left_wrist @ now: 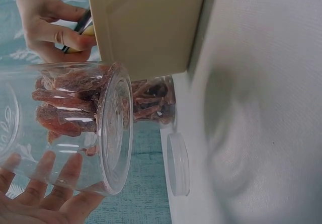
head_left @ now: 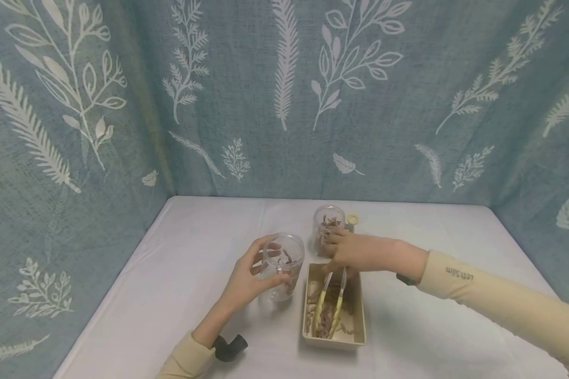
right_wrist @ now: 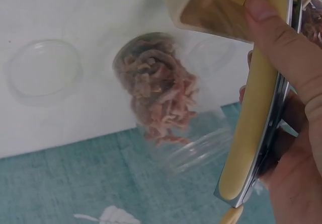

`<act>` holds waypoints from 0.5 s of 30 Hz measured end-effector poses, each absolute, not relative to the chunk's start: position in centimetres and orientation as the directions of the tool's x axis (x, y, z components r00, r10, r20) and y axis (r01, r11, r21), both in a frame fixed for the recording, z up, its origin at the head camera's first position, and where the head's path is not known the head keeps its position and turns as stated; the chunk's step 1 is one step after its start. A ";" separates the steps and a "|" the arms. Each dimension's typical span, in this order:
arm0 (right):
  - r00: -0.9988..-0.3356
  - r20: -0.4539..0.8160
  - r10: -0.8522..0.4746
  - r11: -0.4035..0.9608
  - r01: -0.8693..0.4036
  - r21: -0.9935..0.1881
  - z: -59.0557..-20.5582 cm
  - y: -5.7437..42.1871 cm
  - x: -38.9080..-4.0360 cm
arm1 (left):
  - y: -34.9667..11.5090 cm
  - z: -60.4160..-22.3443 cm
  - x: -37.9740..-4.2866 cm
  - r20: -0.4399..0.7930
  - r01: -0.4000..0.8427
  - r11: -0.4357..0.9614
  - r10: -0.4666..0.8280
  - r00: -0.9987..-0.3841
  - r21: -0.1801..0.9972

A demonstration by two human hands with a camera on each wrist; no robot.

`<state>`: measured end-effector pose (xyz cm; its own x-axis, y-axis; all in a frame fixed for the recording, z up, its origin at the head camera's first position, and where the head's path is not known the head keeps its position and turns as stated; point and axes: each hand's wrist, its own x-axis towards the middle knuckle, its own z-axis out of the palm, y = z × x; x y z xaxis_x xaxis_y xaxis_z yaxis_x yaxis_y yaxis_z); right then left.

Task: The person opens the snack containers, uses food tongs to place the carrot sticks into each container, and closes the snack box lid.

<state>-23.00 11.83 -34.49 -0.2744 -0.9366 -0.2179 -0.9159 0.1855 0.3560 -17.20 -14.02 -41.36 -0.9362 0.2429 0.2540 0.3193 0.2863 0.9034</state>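
My left hand (head_left: pixel 244 279) grips a clear plastic jar (head_left: pixel 291 273) with a few reddish-brown dried meat strips (left_wrist: pixel 68 103) in its bottom; the left wrist view shows it raised off the table. My right hand (head_left: pixel 360 251) holds metal tongs (head_left: pixel 339 306) with yellow grips and tips. Those tips point down into a beige rectangular box (head_left: pixel 334 344), around a clump of strips, with more pieces lying about them. Whether the tips squeeze the clump I cannot tell. Beyond the box stands a second clear jar (head_left: pixel 323 231), fuller of strips and partly covered by my right hand.
One clear round lid (right_wrist: pixel 44 68) lies on the white table (head_left: pixel 431 316), and another lid (right_wrist: pixel 211 53) is faint near the second jar. A yellow ring (head_left: pixel 353 218) shows past my right hand. Leaf-patterned blue-green cloth (head_left: pixel 256 105) hangs behind and at both sides.
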 end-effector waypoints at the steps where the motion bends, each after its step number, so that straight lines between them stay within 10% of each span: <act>1: -0.272 -0.217 -0.938 0.190 -0.923 0.336 -34.5 12.0 -23.1 | -14.1 -41.7 -17.4 0.251 0.315 0.289 0.239 -0.938 0.904; 15: -0.321 -0.193 -0.927 0.294 -0.943 0.154 -33.9 14.0 -23.9 | -13.6 -38.8 -15.9 0.239 0.308 0.289 0.250 -0.938 0.906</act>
<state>-23.94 13.95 -33.89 -0.3206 -0.9273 -0.1933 -0.9433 0.2940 0.1539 -15.90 -13.60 -38.81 -0.9383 0.2501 0.2390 0.3079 0.2890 0.9065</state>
